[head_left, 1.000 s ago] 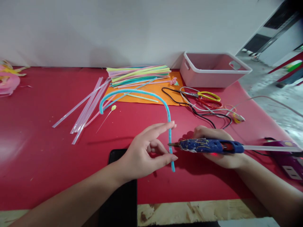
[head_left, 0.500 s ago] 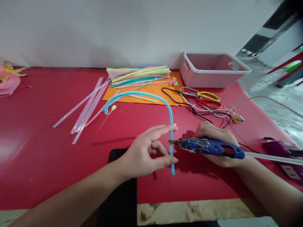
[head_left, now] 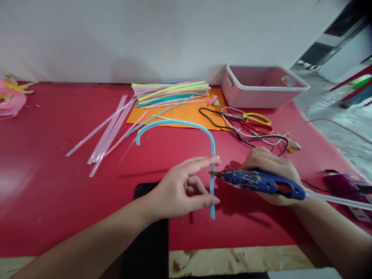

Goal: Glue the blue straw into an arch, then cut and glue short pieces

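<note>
A light-blue pipe cleaner (head_left: 186, 123), bent into a hook, is held by my left hand (head_left: 186, 186); its straight end runs down past my thumb and fingertips. My right hand (head_left: 270, 166) grips a dark-blue glue gun (head_left: 255, 181) spotted with dried glue. The gun's metal tip lies at the pipe cleaner between my left index finger and thumb; whether it touches I cannot tell. From the gun's back end a clear glue stick (head_left: 337, 198) sticks out. Part of my right hand's fingers is hidden behind the gun.
Several coloured pipe cleaners (head_left: 171, 91) lie on an orange sheet (head_left: 186, 113). Glue sticks (head_left: 109, 131) are at the left. A pink bin (head_left: 252, 97), scissors (head_left: 257, 120), cables and a purple power strip (head_left: 345, 180) lie rightward. A black object (head_left: 151, 240) is under my left arm.
The pipe cleaner's curved end has shifted right and slightly down, now covering the small yellow pin head. Both hands and the glue gun have moved slightly right.
</note>
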Motion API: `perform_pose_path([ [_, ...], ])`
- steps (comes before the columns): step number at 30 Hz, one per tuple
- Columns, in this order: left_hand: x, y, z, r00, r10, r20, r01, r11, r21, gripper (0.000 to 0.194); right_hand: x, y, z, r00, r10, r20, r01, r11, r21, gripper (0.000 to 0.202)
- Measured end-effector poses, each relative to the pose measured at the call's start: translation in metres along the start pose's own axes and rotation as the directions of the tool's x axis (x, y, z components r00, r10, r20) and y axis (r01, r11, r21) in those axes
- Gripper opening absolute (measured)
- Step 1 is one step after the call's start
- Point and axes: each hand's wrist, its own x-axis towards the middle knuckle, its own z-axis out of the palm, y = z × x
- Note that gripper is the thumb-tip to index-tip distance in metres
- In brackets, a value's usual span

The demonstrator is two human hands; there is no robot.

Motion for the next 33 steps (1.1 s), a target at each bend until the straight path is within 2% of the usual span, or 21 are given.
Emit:
perform_pose_path([
  [10,0.0,-0.002,-0.001,1.0,-0.009,0.01,0.009,0.998,0.057,0.076,-0.002,0.003,0.0,1.0,0.006,-0.012,-0.006,1.0,-0.019,0.019],
  [14,0.0,-0.002,0.002,0.998,-0.019,-0.052,0.022,0.998,0.056,0.076,-0.007,0.007,-0.003,0.999,-0.045,-0.018,0.044,0.998,-0.055,0.027],
  [19,0.001,0.002,0.003,0.995,-0.052,-0.08,0.052,0.999,-0.005,0.078,-0.004,0.002,-0.002,0.996,-0.021,-0.088,0.025,0.999,0.042,0.02],
  [26,0.001,0.002,-0.002,0.988,-0.155,-0.012,0.152,0.983,-0.105,0.088,-0.004,0.002,0.002,1.0,0.003,0.015,-0.005,0.989,0.148,0.024],
  [30,0.002,0.004,-0.003,0.983,-0.183,0.006,0.181,0.972,-0.146,0.092,-0.009,0.007,0.002,0.994,0.004,0.106,-0.025,0.98,0.195,0.028],
  [33,0.002,0.005,-0.003,0.981,-0.193,0.032,0.196,0.97,-0.145,0.09,-0.01,0.008,0.001,0.992,0.027,0.124,-0.052,0.978,0.202,0.027],
])
